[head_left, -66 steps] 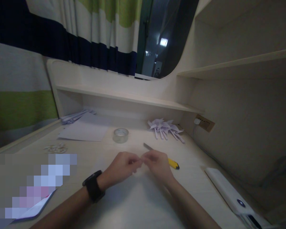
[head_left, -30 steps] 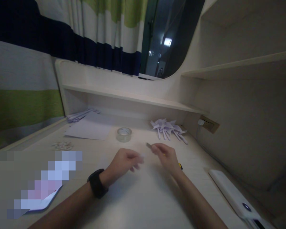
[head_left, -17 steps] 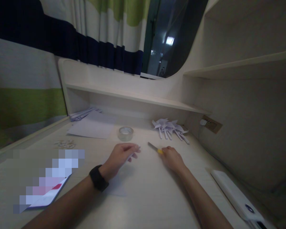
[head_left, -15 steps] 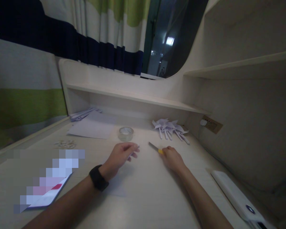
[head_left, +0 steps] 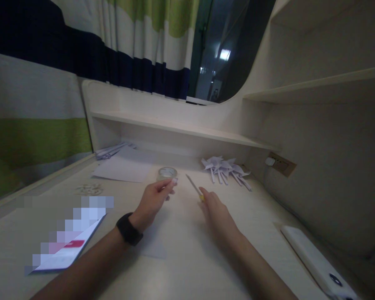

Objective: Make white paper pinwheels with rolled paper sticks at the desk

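Observation:
My left hand (head_left: 154,200), with a black band on its wrist, pinches a small white piece that looks like paper (head_left: 175,181) between thumb and fingers. Just behind those fingertips stands a roll of clear tape (head_left: 168,171), partly covered by them. My right hand (head_left: 215,206) is wrapped round the yellow handle of a utility knife (head_left: 193,185). The blade is out and slants up and to the left, apart from the left hand. A white sheet of paper (head_left: 154,248) lies on the desk by my left wrist.
White paper pinwheels (head_left: 220,166) lie at the back right. A large paper sheet (head_left: 123,166) and rolled paper sticks (head_left: 112,151) are back left. Small scraps (head_left: 89,189) and a lit tablet-like screen (head_left: 78,250) lie left. A white device (head_left: 312,258) rests right, near a wall socket (head_left: 281,163).
My right hand has brought the knife left and up, its blade now steeper and nearer the left hand. My left hand has shifted slightly left and up. The view has turned a little.

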Motion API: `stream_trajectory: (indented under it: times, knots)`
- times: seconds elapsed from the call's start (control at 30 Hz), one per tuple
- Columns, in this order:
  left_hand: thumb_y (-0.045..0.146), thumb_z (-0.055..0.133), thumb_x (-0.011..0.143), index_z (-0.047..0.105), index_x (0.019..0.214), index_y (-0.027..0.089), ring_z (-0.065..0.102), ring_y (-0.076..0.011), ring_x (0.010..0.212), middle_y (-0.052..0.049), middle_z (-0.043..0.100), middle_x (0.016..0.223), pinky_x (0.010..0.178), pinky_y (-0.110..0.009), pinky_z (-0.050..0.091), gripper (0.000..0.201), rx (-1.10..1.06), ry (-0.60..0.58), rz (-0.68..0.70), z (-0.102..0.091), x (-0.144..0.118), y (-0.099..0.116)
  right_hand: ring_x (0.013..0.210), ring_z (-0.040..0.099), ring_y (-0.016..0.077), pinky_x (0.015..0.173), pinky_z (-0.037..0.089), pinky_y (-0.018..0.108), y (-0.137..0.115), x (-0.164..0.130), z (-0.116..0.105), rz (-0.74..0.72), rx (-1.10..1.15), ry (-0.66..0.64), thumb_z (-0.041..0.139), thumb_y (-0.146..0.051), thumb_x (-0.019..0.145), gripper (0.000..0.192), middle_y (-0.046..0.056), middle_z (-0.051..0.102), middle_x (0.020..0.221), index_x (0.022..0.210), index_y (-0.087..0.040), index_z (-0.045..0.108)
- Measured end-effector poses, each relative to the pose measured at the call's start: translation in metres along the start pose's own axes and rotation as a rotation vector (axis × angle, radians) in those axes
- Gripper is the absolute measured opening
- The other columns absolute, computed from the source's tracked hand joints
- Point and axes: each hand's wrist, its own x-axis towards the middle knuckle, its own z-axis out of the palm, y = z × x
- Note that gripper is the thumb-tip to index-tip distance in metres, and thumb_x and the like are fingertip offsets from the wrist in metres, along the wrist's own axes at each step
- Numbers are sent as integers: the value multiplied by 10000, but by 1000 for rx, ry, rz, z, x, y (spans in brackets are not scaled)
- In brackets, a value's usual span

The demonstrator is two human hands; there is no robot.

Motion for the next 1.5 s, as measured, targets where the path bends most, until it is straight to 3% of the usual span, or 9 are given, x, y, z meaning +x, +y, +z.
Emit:
stream_trajectory:
  times: [0.23,0.47,0.6,1.5]
  knots:
    - [397,668,775,718,953,147,641,-199,867,-100,693,979,700,-282,505,311,-140,-31,-85,3,1,-9,747,629,200,666,513,309,-19,-9,2,-81,-20,-115,238,-310,981,473,102,604,977,1441,-198,246]
    - [397,677,770,711,964,148,641,-199,887,-98,699,986,704,-275,521,317,-134,-40,-90,4,-2,-9,704,629,200,624,491,292,-22,-9,2,-103,-117,-235,293,-262,965,571,101,616,984,1489,-206,74]
    - [395,676,768,711,945,135,637,-200,881,-98,704,936,695,-268,524,316,-111,-34,-93,4,-3,-5,677,620,182,615,469,275,-24,-9,0,-86,-140,-273,302,-242,962,578,101,615,993,1491,-220,69]
    - [385,676,762,726,963,147,637,-212,863,-100,711,937,699,-308,540,316,-56,-8,-68,5,-3,-6,634,594,165,579,444,254,-22,-11,2,-115,-137,-224,270,-250,975,536,94,613,930,1487,-215,117]
